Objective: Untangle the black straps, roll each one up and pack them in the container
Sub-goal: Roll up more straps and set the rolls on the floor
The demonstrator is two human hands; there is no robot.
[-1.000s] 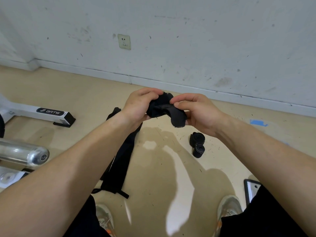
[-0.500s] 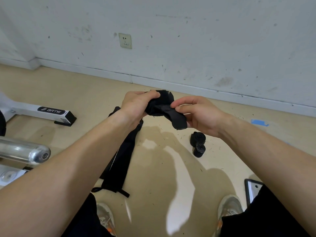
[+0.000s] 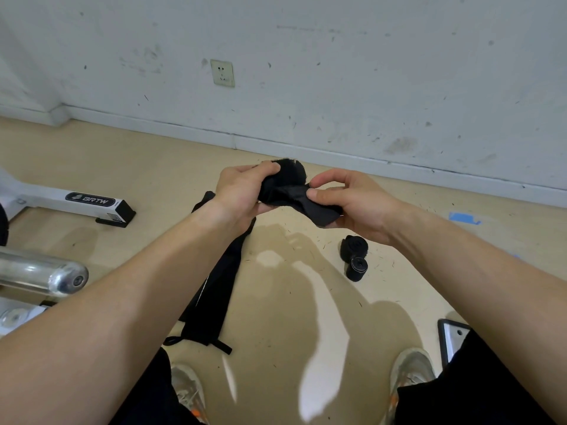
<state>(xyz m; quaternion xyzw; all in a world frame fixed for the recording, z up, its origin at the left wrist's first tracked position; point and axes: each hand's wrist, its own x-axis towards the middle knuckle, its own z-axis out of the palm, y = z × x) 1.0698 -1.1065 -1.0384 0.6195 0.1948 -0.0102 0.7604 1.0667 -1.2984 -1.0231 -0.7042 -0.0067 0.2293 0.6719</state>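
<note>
**A:** What stood at the far left?

**B:** A chrome bar (image 3: 43,274) jutted in from the edge; beyond it a white machine foot (image 3: 92,200) marked BRTW lay on the floor (image 3: 276,317).

**A:** And next to that?

**B:** A long black fabric piece (image 3: 214,286) lay flat on the floor, partly hidden under the left forearm; above it on the wall (image 3: 368,72) sat a wall socket (image 3: 222,72).

**A:** How was the left hand?

**B:** The left hand (image 3: 242,194) was raised over the floor; its fingers were curled round the bunched part of the black strap (image 3: 288,191), gripping it.

**A:** So the strap was in the air?

**B:** Yes; it was held between both hands, well above the floor, its fuzzy bulk against the left fingers and a flat end running right.

**A:** The right hand?

**B:** The right hand (image 3: 352,204) pinched that flat end between thumb and forefinger; the tip of the strap stuck out beneath the thumb, against the palm.

**A:** Anything lower down?

**B:** Two rolled straps (image 3: 354,256) lay on the floor, touching each other, below the right wrist in the picture; the nearer one showed its coiled end.

**A:** And farthest right?

**B:** A scrap of blue tape (image 3: 463,217) was stuck to the floor near the wall.
</note>
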